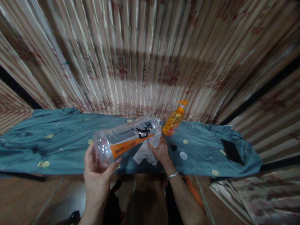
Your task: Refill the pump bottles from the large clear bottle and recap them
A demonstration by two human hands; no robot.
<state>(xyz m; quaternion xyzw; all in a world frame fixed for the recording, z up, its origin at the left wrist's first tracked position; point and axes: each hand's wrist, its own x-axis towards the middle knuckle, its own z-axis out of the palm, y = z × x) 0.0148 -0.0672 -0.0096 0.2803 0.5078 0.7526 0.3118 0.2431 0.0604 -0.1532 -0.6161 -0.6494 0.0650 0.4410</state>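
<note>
A large clear plastic bottle with an orange and grey label is tilted over the table, its far end raised to the right. My left hand wraps round its base. Near the bottle's other end, my right hand is closed round a small clear plastic container, partly covered by fingers; whether the two touch is unclear. Below lies a crumpled white tissue or cloth. To the right of my right hand sit a small black cap-like piece and a whitish round disc.
An orange pump bottle stands behind my right hand. A dark phone lies at the right on the teal cloth covering the table. Patterned curtains hang close behind, and dark poles flank the table.
</note>
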